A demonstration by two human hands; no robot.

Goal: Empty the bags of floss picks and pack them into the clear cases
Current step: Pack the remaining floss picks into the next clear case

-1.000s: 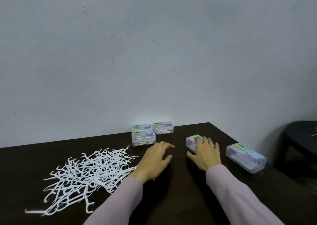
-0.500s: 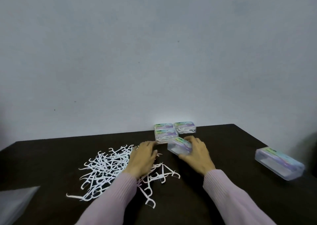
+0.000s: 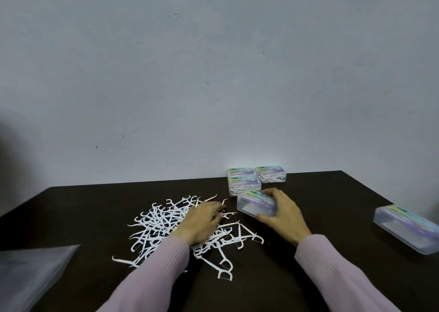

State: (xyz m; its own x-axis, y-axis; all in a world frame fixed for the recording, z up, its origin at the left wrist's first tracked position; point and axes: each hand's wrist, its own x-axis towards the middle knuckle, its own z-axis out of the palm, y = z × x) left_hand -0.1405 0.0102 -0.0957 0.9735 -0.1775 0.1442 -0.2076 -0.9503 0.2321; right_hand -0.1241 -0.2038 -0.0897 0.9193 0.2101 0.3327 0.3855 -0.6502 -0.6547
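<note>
Clear plastic bag lies emptied at far left; my left hand rests, fingers loosely spread, on the floss picks heaped on the table. My right hand grips an empty clear case. I judge packing begins: next, open it.

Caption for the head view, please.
Right hand grips a clear case while the left hand rests on loose floss picks.

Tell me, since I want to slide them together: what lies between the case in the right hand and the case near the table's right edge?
Only bare dark table, in the head view. The right hand grips the near case; the far case sits alone.
</note>
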